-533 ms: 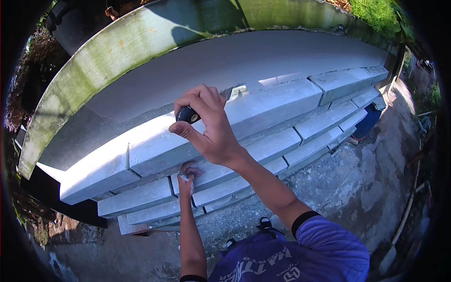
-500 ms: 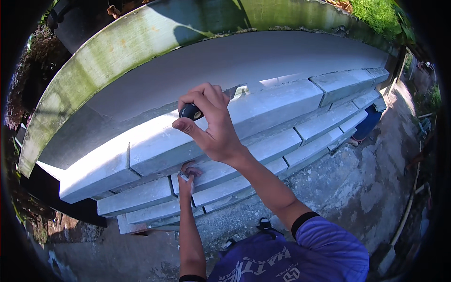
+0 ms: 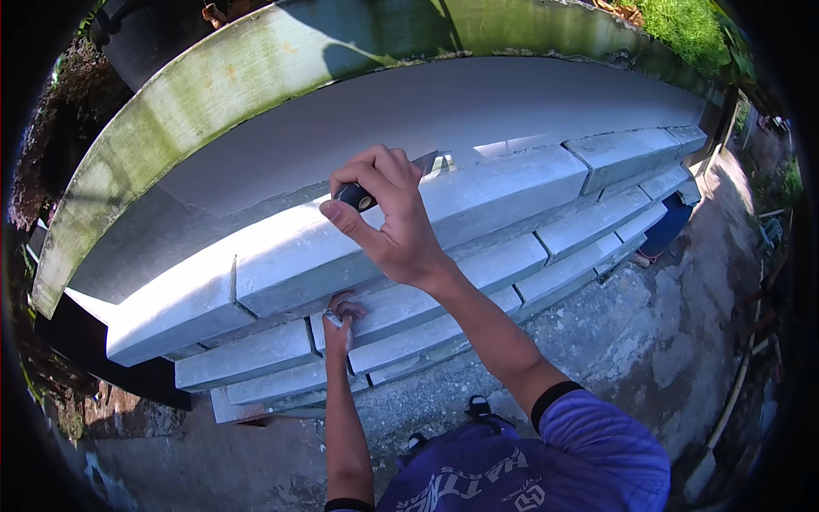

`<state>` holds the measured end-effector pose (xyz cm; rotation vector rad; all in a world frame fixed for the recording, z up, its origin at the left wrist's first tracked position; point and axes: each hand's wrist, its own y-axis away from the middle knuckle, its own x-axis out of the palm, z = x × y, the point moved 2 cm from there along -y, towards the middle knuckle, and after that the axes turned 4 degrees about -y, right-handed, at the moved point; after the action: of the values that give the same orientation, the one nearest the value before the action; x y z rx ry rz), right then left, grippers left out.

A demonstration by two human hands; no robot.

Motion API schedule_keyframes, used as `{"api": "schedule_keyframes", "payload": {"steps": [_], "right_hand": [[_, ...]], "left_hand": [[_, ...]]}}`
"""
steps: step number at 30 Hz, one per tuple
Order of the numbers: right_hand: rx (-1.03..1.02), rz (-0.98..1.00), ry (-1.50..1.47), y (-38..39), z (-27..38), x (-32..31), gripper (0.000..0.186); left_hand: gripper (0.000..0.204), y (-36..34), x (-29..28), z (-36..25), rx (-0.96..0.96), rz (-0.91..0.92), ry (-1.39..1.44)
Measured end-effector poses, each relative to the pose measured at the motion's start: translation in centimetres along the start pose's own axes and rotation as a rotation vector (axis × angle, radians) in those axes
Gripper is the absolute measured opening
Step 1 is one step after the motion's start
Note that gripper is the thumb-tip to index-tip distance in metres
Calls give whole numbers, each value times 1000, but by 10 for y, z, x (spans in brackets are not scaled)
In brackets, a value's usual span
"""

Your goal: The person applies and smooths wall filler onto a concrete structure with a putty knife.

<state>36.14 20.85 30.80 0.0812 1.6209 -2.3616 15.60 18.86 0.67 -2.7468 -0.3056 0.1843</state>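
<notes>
Raised over the top row of pale grey blocks [image 3: 512, 183], my right hand [image 3: 394, 224] is closed round the black handle of a putty knife [image 3: 352, 198]. Its thin metal blade shows past my knuckles, close to the smooth grey wall [image 3: 341, 119] above the blocks; its edge is partly hidden by my hand. My left hand [image 3: 339, 322] rests lower down against the second row of blocks, fingers stretched onto the surface. A small whitish band shows on one of its fingers.
A curved, moss-stained concrete ledge [image 3: 171, 107] overhangs the wall. Green plants [image 3: 678, 30] grow at upper right and a dark pot [image 3: 145, 38] stands at upper left. A blue container [image 3: 670, 226] sits past the right end of the blocks. Rough concrete ground [image 3: 597, 341] lies below.
My right hand has shifted slightly to the right with the putty knife in it. The left hand stays in place on the blocks.
</notes>
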Motion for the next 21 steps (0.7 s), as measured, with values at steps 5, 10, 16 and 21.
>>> {"api": "schedule_keyframes", "payload": {"steps": [5,10,16,21], "right_hand": [[36,-59,74,2,1,1,30],[77,-94,87,-5,-14,-6,30],[11,-99,74,-1,-5,-9,29],[45,-95,37,-1,-6,-12,26]], "left_hand": [[55,-1,0,-3,8,-12,4],[55,-2,2,-6,-20,16,35],[53,1,2,-3,-22,-11,20],[54,0,0,-2,-28,-7,10]]}}
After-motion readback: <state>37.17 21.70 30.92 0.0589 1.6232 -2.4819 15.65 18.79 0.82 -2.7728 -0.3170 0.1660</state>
